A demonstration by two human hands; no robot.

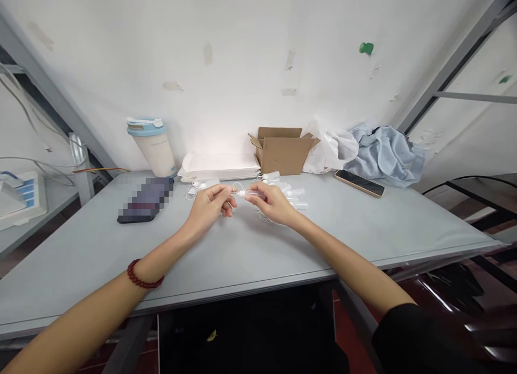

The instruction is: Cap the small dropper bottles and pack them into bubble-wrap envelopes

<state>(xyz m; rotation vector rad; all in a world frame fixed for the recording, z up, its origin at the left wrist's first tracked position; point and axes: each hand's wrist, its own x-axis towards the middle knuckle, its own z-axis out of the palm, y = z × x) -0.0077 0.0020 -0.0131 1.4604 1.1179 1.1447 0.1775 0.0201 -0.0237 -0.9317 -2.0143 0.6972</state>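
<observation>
- Broadly, the grey table (250,266) looks smooth and level, so anything slipping from a loosened pinch could roll across it, perhaps to the near edge.
- Above its middle, the right hand (271,203) grips a small white piece (242,193) between thumb and fingers, while the left hand (212,206) seems pinched on the thin cord (238,183); the exact contact is too small to make out. Drawing the two apart too hard could strain that cord or pull it free.
- Beside and behind the right hand lie loose clear-and-white pieces (297,192) with stringy loops; a trailing end brushing them could snag and tangle.
- Raised between the two hands, the held piece looks slim, white towards the left and seemingly see-through near the right fingers.
- Its cord is fine, white and bowed upward in a small arc.
</observation>
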